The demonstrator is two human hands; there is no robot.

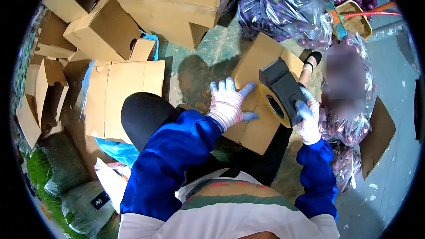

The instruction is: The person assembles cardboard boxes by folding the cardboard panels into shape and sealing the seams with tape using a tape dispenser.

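Observation:
A cardboard box (253,135) stands in front of me between my legs. My left hand (226,104), in a striped glove with blue-grey fingertips, is spread over the left side of the box, its fingers apart and nothing in it. I cannot tell how firmly it presses on the cardboard. A black tape dispenser (280,79) with a roll of clear tape (283,114) is tilted over the box's right half. My right hand (309,121), gloved alike, is closed around the dispenser's near right end.
Cardboard boxes (104,31) stand at left and back, one (126,99) beside my knee. Clear bags of purple produce (287,6) fill the back right. A shoed foot (313,59) is near the box; a blurred patch covers something right of it. A cardboard sheet (378,135) lies right.

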